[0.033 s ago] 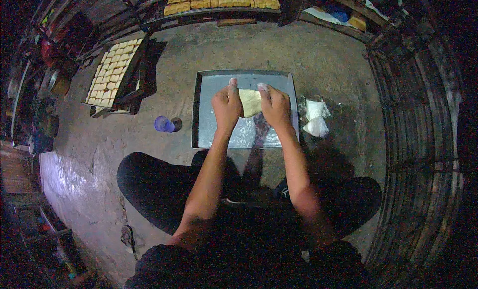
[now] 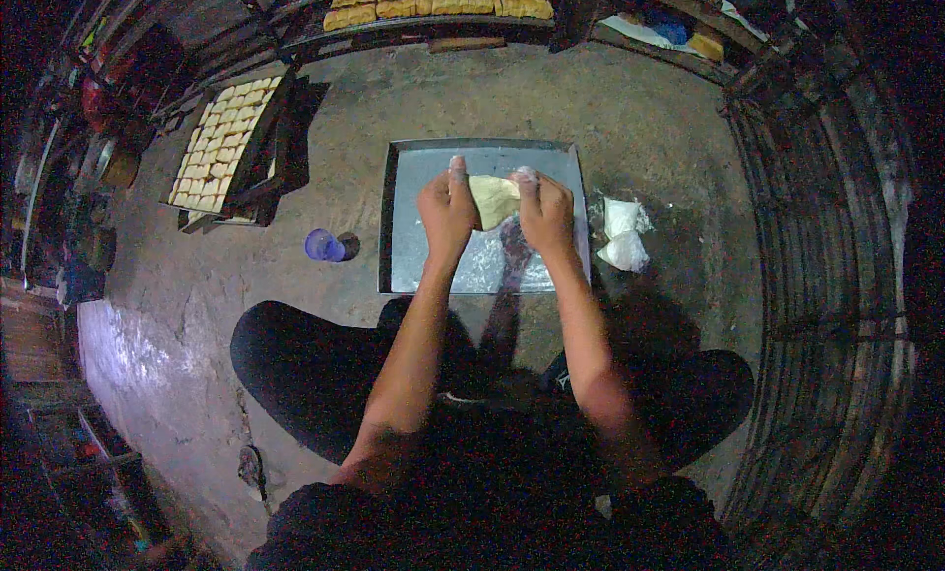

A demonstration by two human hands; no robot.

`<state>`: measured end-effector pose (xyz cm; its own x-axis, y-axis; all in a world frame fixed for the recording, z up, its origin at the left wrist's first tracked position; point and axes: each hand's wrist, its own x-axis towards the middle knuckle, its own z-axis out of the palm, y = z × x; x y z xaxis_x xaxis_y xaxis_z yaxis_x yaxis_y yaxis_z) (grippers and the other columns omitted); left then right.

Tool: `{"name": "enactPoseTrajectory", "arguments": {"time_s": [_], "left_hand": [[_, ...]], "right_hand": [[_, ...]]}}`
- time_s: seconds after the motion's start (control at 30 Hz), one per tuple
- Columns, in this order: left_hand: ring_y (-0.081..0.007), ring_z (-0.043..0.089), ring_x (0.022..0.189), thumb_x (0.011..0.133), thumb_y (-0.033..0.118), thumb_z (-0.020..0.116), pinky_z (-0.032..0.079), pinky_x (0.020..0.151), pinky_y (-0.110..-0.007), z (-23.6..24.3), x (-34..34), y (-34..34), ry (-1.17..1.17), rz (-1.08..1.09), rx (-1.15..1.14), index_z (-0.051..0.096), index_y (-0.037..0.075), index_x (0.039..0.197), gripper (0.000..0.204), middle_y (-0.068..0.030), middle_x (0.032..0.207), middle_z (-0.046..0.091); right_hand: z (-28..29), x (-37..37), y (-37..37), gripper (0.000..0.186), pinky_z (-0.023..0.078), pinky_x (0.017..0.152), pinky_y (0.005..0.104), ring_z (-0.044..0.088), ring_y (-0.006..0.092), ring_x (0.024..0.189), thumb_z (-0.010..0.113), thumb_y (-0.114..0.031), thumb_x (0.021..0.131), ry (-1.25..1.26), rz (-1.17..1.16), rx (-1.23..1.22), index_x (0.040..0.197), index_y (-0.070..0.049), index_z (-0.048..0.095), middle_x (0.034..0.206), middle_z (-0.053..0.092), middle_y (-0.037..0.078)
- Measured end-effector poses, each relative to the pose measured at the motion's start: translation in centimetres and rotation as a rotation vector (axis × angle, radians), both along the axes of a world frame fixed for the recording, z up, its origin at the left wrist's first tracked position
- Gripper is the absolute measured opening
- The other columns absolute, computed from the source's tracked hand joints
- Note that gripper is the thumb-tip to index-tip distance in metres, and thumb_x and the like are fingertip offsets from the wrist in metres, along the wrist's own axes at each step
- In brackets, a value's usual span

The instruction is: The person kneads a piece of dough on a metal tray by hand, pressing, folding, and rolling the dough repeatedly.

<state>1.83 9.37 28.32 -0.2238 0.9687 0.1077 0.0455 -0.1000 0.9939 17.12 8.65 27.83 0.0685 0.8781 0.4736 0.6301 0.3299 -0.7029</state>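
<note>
A pale, flattened piece of dough [image 2: 495, 203] is stretched between my two hands above a metal tray. My left hand [image 2: 448, 207] is closed on the dough's left side, its thumb pointing away from me. At the right side, my right hand [image 2: 545, 207] grips the dough with a whitened thumb on top. The fingers beneath the dough are mostly hidden. Below lies the rectangular tray [image 2: 418, 266], its bottom streaked with white powder.
Right of the tray is a bag of white powder [image 2: 623, 234]. A purple cup [image 2: 321, 244] stands to the left on the concrete floor. Farther left, a tray of dough pieces [image 2: 224, 143] rests on another tray. Bread loaves [image 2: 438, 7] line a far shelf; slatted wood [image 2: 822, 276] borders the right.
The dough's outline has shifted slightly between my hands, its upper right edge now drawn toward my right thumb. Both hands keep hold of it in nearly the same place.
</note>
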Motion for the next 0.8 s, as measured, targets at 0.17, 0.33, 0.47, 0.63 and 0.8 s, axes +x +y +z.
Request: {"name": "enactPoseTrajectory", "arguments": {"time_s": [0.17,0.33,0.47,0.63,0.8], "left_hand": [[-0.0094,0.050,0.052,0.104,0.038,0.042,0.037,0.047,-0.029,-1.8,0.6,0.3,-0.318,0.124,-0.076,0.054,0.002,0.067,0.053,-0.0026,0.058,0.054],[-0.0179,0.055,0.051,0.101,0.035,0.049,0.042,0.049,-0.036,-1.9,2.7,-0.7,0.155,0.005,0.109,0.056,-0.002,0.070,0.049,-0.0122,0.057,0.057],[-0.0185,0.057,0.049,0.092,0.034,0.064,0.044,0.048,-0.037,-1.6,4.1,-1.0,0.200,-0.103,0.006,0.056,-0.001,0.069,0.043,-0.0150,0.058,0.060],[-0.0128,0.055,0.047,0.089,0.030,0.070,0.044,0.044,-0.034,-2.6,4.8,-1.6,0.178,-0.131,0.031,0.055,0.002,0.067,0.039,-0.0096,0.056,0.060],[-0.0151,0.052,0.052,0.082,0.029,0.076,0.042,0.050,-0.036,-1.7,5.2,-1.9,0.214,-0.095,0.054,0.058,-0.002,0.066,0.040,-0.0156,0.058,0.060]], "right_hand": [[-1.1,-2.9,0.7,0.050,0.050,0.084,0.0331,0.065,0.0228,0.094,0.042,-0.044,0.102,1.113,-0.158,-0.173,0.107,-0.001,0.067,0.100,0.070,0.009],[-2.1,-3.0,-0.2,0.040,0.046,0.062,0.0375,0.058,0.0240,0.060,0.062,-0.037,0.093,0.382,-0.244,-0.128,0.078,0.000,0.062,0.069,0.064,0.013],[-1.7,0.2,0.8,0.048,0.041,0.052,0.0444,0.053,0.0347,0.048,0.069,-0.042,0.087,0.091,-0.345,-0.096,0.062,-0.002,0.056,0.057,0.057,0.019],[-1.0,2.0,1.0,0.050,0.045,0.055,0.0433,0.059,0.0349,0.053,0.068,-0.046,0.086,0.126,-0.328,-0.191,0.069,0.001,0.066,0.062,0.062,0.021],[-0.6,3.2,1.0,0.048,0.044,0.057,0.0436,0.060,0.0352,0.056,0.067,-0.042,0.087,0.067,-0.380,-0.185,0.068,0.002,0.064,0.062,0.061,0.022]]}}
